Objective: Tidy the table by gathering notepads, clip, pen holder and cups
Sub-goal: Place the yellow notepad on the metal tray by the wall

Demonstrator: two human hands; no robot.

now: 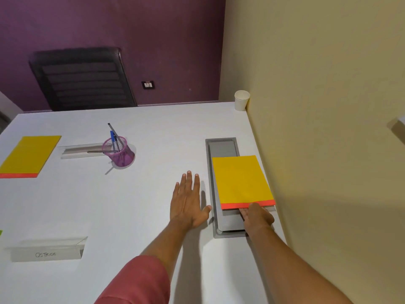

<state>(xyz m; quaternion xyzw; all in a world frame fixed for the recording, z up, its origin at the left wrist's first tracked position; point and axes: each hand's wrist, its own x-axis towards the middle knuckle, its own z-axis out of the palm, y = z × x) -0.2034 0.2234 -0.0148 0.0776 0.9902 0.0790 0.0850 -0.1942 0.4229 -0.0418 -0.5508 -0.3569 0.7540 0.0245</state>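
A yellow notepad [242, 181] with an orange-red bottom strip lies on the right, partly over a grey floor-box lid. My right hand [256, 217] touches its near edge, fingers tucked under the pad. My left hand [188, 199] lies flat on the white table [131, 205], fingers spread, just left of the pad. A second yellow notepad [28, 155] rests at the far left. A pink mesh pen holder [119, 152] with several pens stands in the middle. A white paper cup [241, 100] stands at the far right corner by the wall.
A grey recessed cable box [221, 148] runs along the right side. A clear name stand [47, 252] sits near left, another one [81, 151] behind the pen holder. A black chair [83, 79] stands beyond the far edge. A yellow wall borders the table's right.
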